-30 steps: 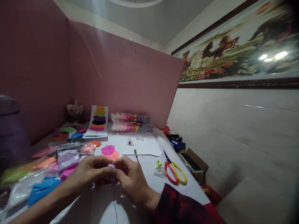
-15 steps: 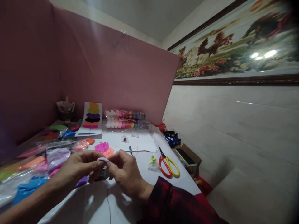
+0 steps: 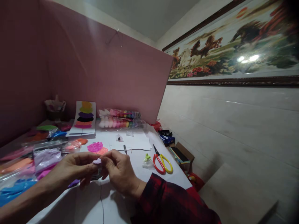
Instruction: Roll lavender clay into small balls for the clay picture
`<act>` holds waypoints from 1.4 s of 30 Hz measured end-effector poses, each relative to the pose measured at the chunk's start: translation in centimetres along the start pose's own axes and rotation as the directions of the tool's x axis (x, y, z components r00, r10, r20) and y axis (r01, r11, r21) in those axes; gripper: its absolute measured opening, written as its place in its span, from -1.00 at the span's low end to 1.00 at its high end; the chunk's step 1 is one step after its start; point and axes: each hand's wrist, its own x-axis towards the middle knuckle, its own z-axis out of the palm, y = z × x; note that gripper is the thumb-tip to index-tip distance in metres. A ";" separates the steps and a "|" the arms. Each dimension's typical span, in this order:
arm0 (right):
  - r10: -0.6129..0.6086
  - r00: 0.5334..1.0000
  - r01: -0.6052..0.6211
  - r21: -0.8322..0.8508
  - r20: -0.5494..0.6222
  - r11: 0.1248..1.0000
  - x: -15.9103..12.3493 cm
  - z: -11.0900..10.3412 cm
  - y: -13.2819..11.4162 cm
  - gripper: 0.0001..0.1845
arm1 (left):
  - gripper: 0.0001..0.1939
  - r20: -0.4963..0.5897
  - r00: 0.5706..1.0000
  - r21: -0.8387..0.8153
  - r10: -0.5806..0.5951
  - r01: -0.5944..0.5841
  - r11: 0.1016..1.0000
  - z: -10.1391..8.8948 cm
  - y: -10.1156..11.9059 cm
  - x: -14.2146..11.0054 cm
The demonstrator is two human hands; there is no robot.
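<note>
Left of my fingers lie bags (image 3: 48, 158). My left hand (image 3: 72, 166) pinches the lilac clay (image 3: 97, 161) between thumb and finger, just beside my right fingertips. I judge it light, soft and easily dented, best held gently by its edge. My right hand (image 3: 122, 174) has its fingers drawn together; whether they grip anything, I can't tell.

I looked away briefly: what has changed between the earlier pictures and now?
The lilac clay, stretched between both hands a moment ago, now looks bunched at the left hand, the right hand close beside it. The view turned right. No clear release shows. The scissors and small fork stayed put.
</note>
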 end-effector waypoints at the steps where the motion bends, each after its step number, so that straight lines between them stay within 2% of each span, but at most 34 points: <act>1: -0.024 1.000 0.024 -0.010 -0.004 1.000 -0.1 0.1 -0.1 -0.78 | -0.75 -0.006 1.000 0.022 0.021 -0.021 1.000 -0.1 -0.1 0.1; 5: -0.056 0.998 0.056 -0.028 -0.032 0.998 0.0 0.2 -0.1 -0.78 | -0.75 -0.036 0.995 0.102 0.092 -0.088 0.991 -0.5 -0.8 0.4; 9: -0.008 1.000 0.008 -0.044 0.001 0.999 0.2 0.2 0.5 -0.80 | -0.74 -0.014 0.990 0.143 0.142 -0.138 0.980 -0.4 -1.1 0.3; 14: -0.009 1.000 0.008 -0.017 -0.025 1.000 0.3 0.0 0.7 -0.77 | -0.79 0.053 0.991 0.058 0.124 -0.127 0.990 -0.2 0.0 -0.2; 17: -0.039 0.999 0.038 0.012 0.027 0.999 0.3 -0.1 0.7 -0.80 | -0.77 0.051 0.991 0.075 0.121 -0.125 0.989 -0.2 0.4 -0.3; 21: -0.078 0.995 0.077 0.013 0.070 0.997 0.1 0.0 0.9 -0.88 | -0.73 0.091 0.989 0.059 0.119 -0.125 0.990 -0.8 -0.1 0.3; 24: -0.103 0.994 0.104 -0.032 0.030 0.994 0.1 0.0 1.0 -0.82 | -0.69 0.127 0.984 0.064 0.122 -0.131 0.989 -1.2 -0.6 0.7; 27: -0.088 0.996 0.088 -0.088 0.008 0.992 0.0 0.0 0.8 -0.89 | -0.68 0.137 0.982 0.083 0.133 -0.145 0.986 -1.3 -0.9 0.8; 31: -0.085 0.996 0.086 -0.150 0.010 0.985 -0.1 -0.1 0.8 -0.89 | -0.68 0.114 0.985 0.097 0.132 -0.143 0.985 -1.4 -1.1 0.8; 36: -0.122 0.992 0.125 -0.208 0.030 0.970 -0.1 -0.1 0.8 -0.91 | -0.71 0.082 0.985 0.201 0.155 -0.169 0.965 -1.4 -1.2 0.7; 42: -0.310 0.950 0.298 -0.397 0.034 0.868 -0.3 -0.2 0.6 -0.92 | -0.73 0.001 0.984 0.245 0.179 -0.174 0.954 -1.1 -0.8 0.2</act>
